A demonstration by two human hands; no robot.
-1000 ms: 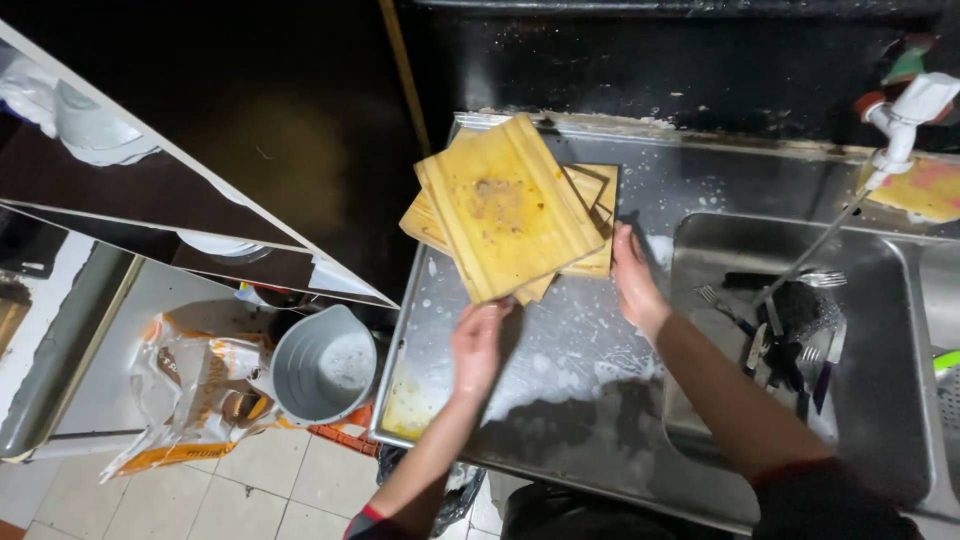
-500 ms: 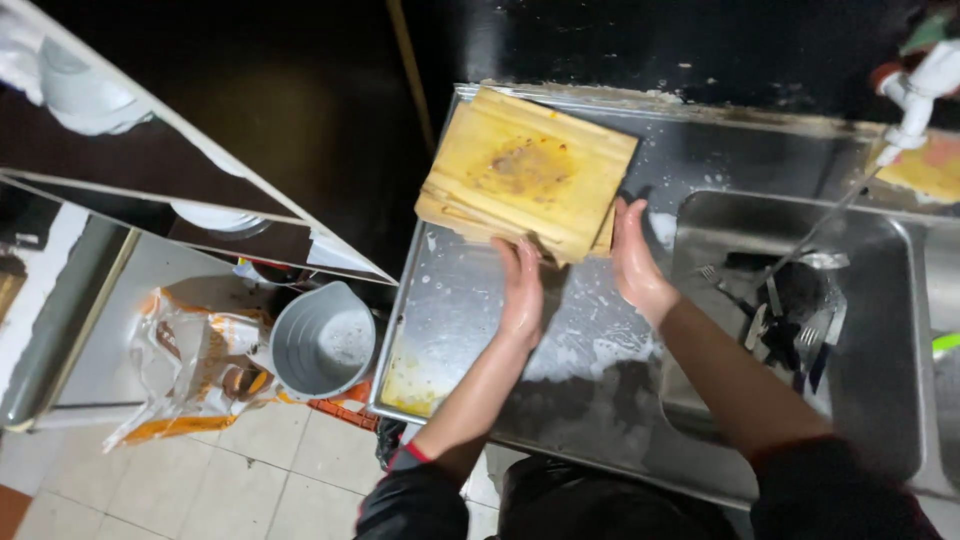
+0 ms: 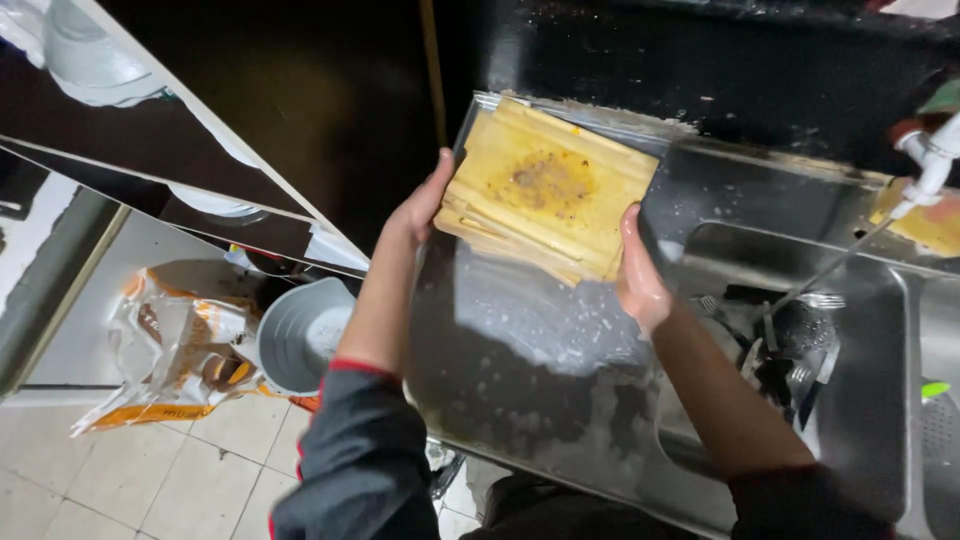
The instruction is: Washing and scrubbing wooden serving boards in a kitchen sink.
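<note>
A stack of stained wooden cutting boards (image 3: 545, 190) lies at the far left corner of the wet steel drainboard (image 3: 520, 370). My left hand (image 3: 425, 205) grips the stack's left edge. My right hand (image 3: 640, 275) presses against its near right corner. The top board has a dark brown stain in its middle. Soapy foam streaks the metal just below the boards.
The sink basin (image 3: 800, 350) to the right holds forks and dark utensils under a thin stream from the tap (image 3: 930, 160). A yellow sponge (image 3: 920, 225) sits behind it. On the floor at left stand a grey bucket (image 3: 300, 335) and an orange-and-clear plastic bag (image 3: 165, 350).
The boards have been squared into one stack and pushed toward the far left corner. My left hand moved from the drainboard up to the stack's left edge.
</note>
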